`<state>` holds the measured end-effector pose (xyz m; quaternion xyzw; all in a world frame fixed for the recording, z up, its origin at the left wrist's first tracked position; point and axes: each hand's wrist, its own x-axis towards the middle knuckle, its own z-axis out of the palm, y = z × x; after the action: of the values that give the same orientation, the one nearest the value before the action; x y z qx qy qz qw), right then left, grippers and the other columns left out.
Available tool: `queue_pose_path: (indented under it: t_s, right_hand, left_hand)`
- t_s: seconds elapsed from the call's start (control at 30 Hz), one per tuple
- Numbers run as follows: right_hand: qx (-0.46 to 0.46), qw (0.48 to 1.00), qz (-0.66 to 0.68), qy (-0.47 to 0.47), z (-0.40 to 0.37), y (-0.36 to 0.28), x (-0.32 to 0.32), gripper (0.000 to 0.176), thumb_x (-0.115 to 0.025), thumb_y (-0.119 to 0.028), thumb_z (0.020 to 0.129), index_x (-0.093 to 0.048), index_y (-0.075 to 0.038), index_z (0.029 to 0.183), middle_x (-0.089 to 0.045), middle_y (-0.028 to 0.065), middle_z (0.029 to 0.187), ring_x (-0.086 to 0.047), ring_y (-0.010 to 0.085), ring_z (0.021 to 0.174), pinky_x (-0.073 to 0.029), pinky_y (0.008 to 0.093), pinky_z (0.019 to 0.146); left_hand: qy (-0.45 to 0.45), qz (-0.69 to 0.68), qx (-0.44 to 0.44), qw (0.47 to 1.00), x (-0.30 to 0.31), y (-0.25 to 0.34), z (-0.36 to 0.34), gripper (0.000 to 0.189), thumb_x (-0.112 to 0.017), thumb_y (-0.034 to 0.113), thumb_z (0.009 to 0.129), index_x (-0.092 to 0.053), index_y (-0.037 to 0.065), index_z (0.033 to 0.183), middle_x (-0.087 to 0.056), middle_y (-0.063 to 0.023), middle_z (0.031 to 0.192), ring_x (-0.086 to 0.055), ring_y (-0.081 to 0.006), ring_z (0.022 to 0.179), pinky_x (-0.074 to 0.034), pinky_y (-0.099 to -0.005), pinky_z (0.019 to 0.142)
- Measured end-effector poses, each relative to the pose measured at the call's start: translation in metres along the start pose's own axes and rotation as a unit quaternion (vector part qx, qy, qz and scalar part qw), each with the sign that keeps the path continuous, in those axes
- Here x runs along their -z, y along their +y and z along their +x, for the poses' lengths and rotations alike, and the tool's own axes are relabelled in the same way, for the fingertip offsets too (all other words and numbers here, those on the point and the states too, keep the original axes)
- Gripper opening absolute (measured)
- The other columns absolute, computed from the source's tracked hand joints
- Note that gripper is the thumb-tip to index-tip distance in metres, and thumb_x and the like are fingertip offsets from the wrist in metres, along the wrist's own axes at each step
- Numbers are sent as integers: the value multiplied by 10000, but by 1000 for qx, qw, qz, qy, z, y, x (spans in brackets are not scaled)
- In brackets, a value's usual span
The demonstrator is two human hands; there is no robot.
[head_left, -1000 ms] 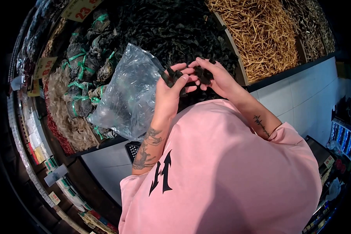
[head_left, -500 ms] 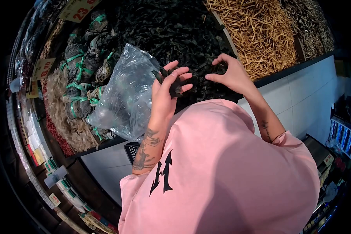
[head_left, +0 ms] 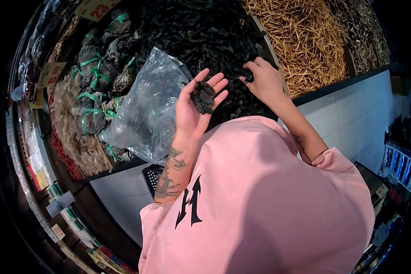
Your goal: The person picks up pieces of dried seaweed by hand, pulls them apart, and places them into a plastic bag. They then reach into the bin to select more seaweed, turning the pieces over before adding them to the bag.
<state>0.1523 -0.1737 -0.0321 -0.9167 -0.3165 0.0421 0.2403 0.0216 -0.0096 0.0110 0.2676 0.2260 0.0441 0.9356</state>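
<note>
Uncurled the left hand (head_left: 190, 114) since the earlier frame, turning the palm up and nearly flat, and brought the right hand (head_left: 266, 82) from a wide gap between thumb and finger to a narrow one. Carried a crumpled dark piece (head_left: 203, 97) loosely across the left palm and the base of the fingers, without closing on it. Bent the right fingers down over the heap of dark dried pieces (head_left: 201, 36), near the pale divider (head_left: 269, 46), with something dark at the tips; could not tell whether pinched or merely lying behind. Had the clear plastic bag (head_left: 146, 105) slumped beside the left wrist, partly over the green-tied bundles (head_left: 93, 68). Seemed to be at a picking-over step, with one piece in the palm while reaching among others. Called next, most likely, for a light pinch on a single piece, easing it free of its neighbours, and for a level left palm.
</note>
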Motion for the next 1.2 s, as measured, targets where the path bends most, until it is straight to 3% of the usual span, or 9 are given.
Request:
queue_pose_path:
  t_s: [0.07, 0.13, 0.23, 0.27, 0.33, 0.5, 0.57, 1.03, 1.2]
  right_hand:
    - [39, 999, 5, 25, 1, 8, -15, 261, -768, -242, 749, -657, -93, 933, -580, 87, 858, -621, 305, 786, -495, 406, 665]
    - [3, 1000, 23, -22, 4, 2, -4, 234, -753, -179, 749, -665, -88, 946, -572, 90, 860, -605, 286, 837, -499, 402, 730]
    - [-26, 968, 248, -30, 10, 4, 5, 215, -740, -205, 770, -691, -35, 891, -665, 103, 857, -624, 238, 774, -471, 322, 751]
    - [-26, 968, 247, -29, 10, 2, 10, 215, -740, -205, 770, -691, -35, 891, -665, 103, 857, -624, 238, 774, -471, 322, 751]
    - [-127, 907, 383, -118, 12, -8, 29, 244, -736, -218, 783, -685, -12, 902, -672, 84, 857, -611, 163, 807, -459, 284, 782]
    - [-100, 901, 405, -119, 8, -19, 36, 266, -729, -236, 800, -677, 4, 902, -658, 52, 848, -588, 126, 819, -449, 269, 797]
    - [-52, 898, 425, -100, 6, -22, 33, 166, -708, -204, 833, -665, -58, 900, -532, -45, 627, -442, 29, 522, -325, 198, 481]
    - [-81, 879, 451, -134, 3, -32, 38, 168, -706, -196, 840, -656, -50, 906, -556, -32, 649, -465, 33, 535, -344, 196, 487]
    - [-99, 862, 473, -156, 1, -39, 41, 163, -707, -182, 842, -647, -47, 911, -551, -29, 644, -470, 32, 552, -346, 196, 494]
  left_hand:
    - [-3, -7, 1, 1000, 2, -1, -1, 533, -370, 295, 985, -320, -23, 1409, -399, -280, 1404, -447, -390, 1278, -416, -476, 1040]
    - [-8, -12, 2, 1000, 3, 0, -1, 533, -370, 295, 986, -319, -23, 1410, -394, -280, 1408, -445, -391, 1279, -417, -475, 1040]
    - [-5, -9, 1, 1000, 3, 1, -2, 531, -360, 294, 990, -315, -22, 1414, -392, -277, 1411, -442, -388, 1283, -406, -477, 1048]
    - [-4, -7, -3, 1000, 2, 1, -1, 530, -357, 288, 989, -314, -23, 1416, -388, -270, 1417, -431, -384, 1292, -392, -482, 1058]
    - [-2, -5, -7, 1000, 3, 0, 1, 530, -354, 281, 987, -312, -23, 1419, -384, -264, 1424, -421, -381, 1302, -379, -488, 1068]
    - [-28, -39, -4, 999, 3, -3, 4, 525, -328, 225, 962, -315, -29, 1422, -344, -241, 1462, -383, -371, 1332, -334, -506, 1095]
    - [-36, -54, 0, 998, 3, -3, 4, 525, -322, 216, 958, -312, -29, 1423, -337, -243, 1465, -384, -373, 1331, -333, -506, 1097]
    - [-43, -59, 22, 997, 2, -3, 3, 523, -347, 148, 935, -285, -52, 1414, -386, -262, 1420, -459, -352, 1274, -404, -460, 1062]
    - [16, 85, -5, 996, -4, -5, 1, 462, -423, 72, 914, -375, -91, 1344, -496, -258, 1310, -571, -296, 1154, -523, -385, 940]
